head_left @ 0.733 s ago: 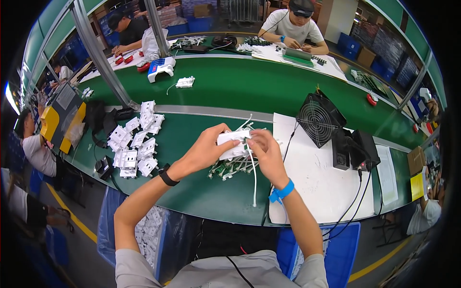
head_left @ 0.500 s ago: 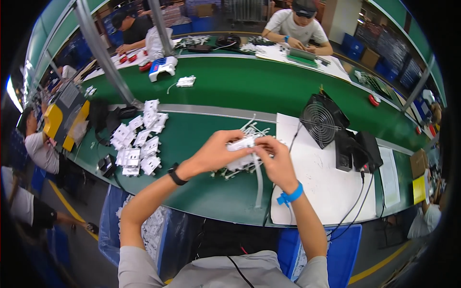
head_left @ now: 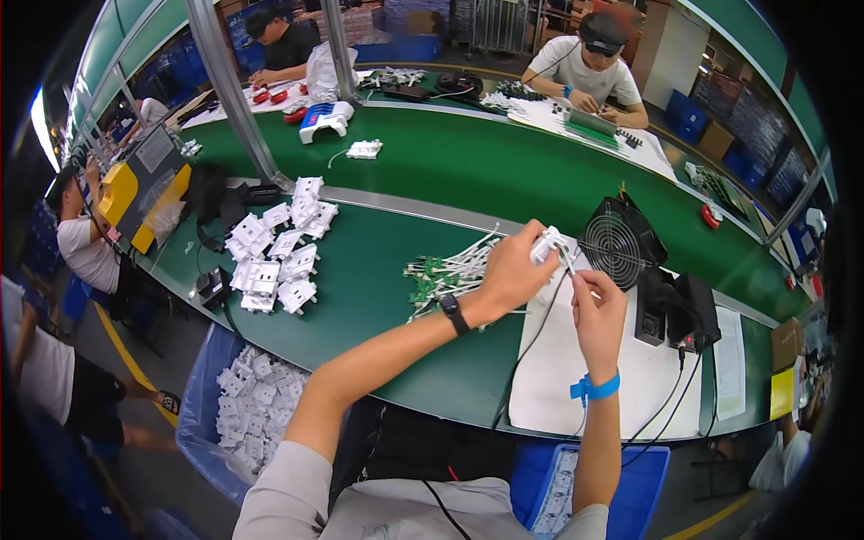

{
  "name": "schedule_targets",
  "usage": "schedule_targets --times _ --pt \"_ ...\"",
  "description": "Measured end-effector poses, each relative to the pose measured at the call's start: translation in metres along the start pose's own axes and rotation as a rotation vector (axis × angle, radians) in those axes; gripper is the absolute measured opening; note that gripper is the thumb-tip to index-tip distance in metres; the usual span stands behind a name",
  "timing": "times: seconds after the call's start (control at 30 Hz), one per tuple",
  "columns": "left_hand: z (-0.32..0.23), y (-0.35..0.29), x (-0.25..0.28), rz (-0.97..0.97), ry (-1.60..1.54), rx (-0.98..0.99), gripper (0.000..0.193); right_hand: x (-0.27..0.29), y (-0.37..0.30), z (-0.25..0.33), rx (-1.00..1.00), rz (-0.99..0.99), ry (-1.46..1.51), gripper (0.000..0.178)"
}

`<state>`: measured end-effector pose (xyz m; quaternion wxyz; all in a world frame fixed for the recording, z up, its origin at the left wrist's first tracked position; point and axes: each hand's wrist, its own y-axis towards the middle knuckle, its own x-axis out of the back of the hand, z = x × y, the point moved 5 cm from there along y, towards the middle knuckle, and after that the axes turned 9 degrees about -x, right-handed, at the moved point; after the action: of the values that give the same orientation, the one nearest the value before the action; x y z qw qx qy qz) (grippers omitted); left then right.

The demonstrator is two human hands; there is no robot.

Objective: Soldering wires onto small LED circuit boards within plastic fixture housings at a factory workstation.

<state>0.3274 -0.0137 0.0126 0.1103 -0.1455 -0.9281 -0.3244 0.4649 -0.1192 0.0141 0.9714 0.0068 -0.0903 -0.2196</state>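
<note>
My left hand (head_left: pixel 520 267) grips a small white plastic housing (head_left: pixel 545 243) above the white sheet, close to the fan. Beside it, my right hand (head_left: pixel 598 301) is closed in a pinch on a thin white cable (head_left: pixel 570 263) that runs up to the housing. Fingers cover part of the housing. Left of my left wrist lies a heap of white cables with small green circuit boards (head_left: pixel 441 274) on the green bench (head_left: pixel 378 346). Farther left is a loose pile of white plastic housings (head_left: pixel 279 261).
A black fan (head_left: pixel 619 236) and black power units (head_left: pixel 675 306) with cords stand on the white sheet (head_left: pixel 558 387). Below the bench edge are a lined bin of white housings (head_left: pixel 202 396) and a blue bin (head_left: pixel 643 495). Co-workers sit across the green conveyor (head_left: pixel 432 171).
Both hands have moved right, from over the cable heap to the white sheet, carrying the housing. The heap's green boards have come into sight. The camera view has shifted slightly.
</note>
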Motion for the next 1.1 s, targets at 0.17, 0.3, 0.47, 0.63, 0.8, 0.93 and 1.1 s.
schedule_targets --times 0.17,0.3,0.47,0.63,0.8,0.93,1.1 --pt "0.011 -0.013 -0.078 0.006 -0.314 0.192 0.025 0.012 -0.029 0.014 0.411 -0.330 -0.610 0.012" --pt "0.018 -0.019 -0.117 0.003 -0.293 0.097 0.037 0.022 -0.034 -0.014 0.386 -0.277 -0.856 0.016" --pt "0.041 -0.027 -0.105 0.278 -0.084 0.141 0.038 0.058 -0.046 -0.034 0.268 -0.241 -0.510 0.011" --pt "0.041 -0.048 -0.110 0.532 -0.038 0.216 0.052 0.158 -0.008 -0.101 -0.178 -0.486 0.286 0.035" --pt "0.040 -0.049 -0.114 0.529 0.056 0.020 0.048 0.183 0.039 -0.089 -0.085 -0.591 0.027 0.035" --pt "0.030 -0.044 -0.118 0.530 0.125 -0.033 0.044 0.195 0.052 -0.091 0.094 -0.730 -0.181 0.015" --pt "0.035 -0.044 -0.125 0.504 0.216 -0.134 0.044 0.195 0.043 -0.090 0.222 -0.844 -0.355 0.013"
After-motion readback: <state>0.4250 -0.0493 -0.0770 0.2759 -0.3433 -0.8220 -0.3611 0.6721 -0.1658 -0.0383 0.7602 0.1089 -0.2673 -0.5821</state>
